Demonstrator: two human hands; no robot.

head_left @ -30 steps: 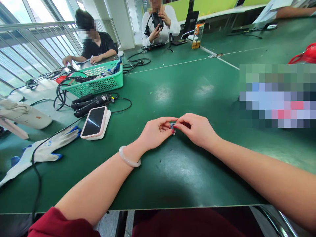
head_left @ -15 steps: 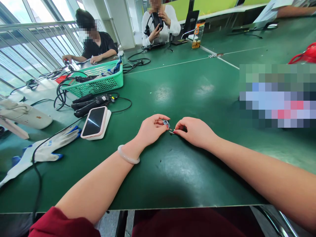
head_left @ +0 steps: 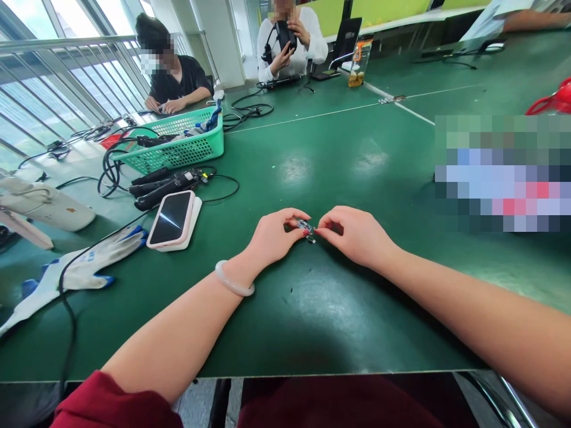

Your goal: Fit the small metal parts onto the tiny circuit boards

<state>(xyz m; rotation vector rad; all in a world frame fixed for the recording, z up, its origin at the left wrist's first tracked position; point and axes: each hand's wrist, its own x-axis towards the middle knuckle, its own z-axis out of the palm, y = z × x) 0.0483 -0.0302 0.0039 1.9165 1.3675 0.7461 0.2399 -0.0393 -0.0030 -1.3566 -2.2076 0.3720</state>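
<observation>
My left hand (head_left: 277,235), a pale bangle (head_left: 232,282) on its wrist, pinches a small blue-grey circuit board (head_left: 305,225) between thumb and fingers just above the green table (head_left: 339,333). A tiny dark piece with a light end (head_left: 311,239) shows just below the board. From the right, my right hand (head_left: 354,230) meets the board's edge with thumb and forefinger pressed together. Whatever sits between those two fingertips is too small to make out.
Left of my hands lie a phone on a white box (head_left: 173,220), black handheld devices (head_left: 167,189) and a white-and-blue glove (head_left: 89,261). A green basket (head_left: 178,151) holding cables stands behind them. Two people sit across the table; a jar (head_left: 358,64) stands farther back.
My right fingertips have shifted slightly up and left, closer to the board. More of the board shows now. The seated person at the far left has brought both hands together.
</observation>
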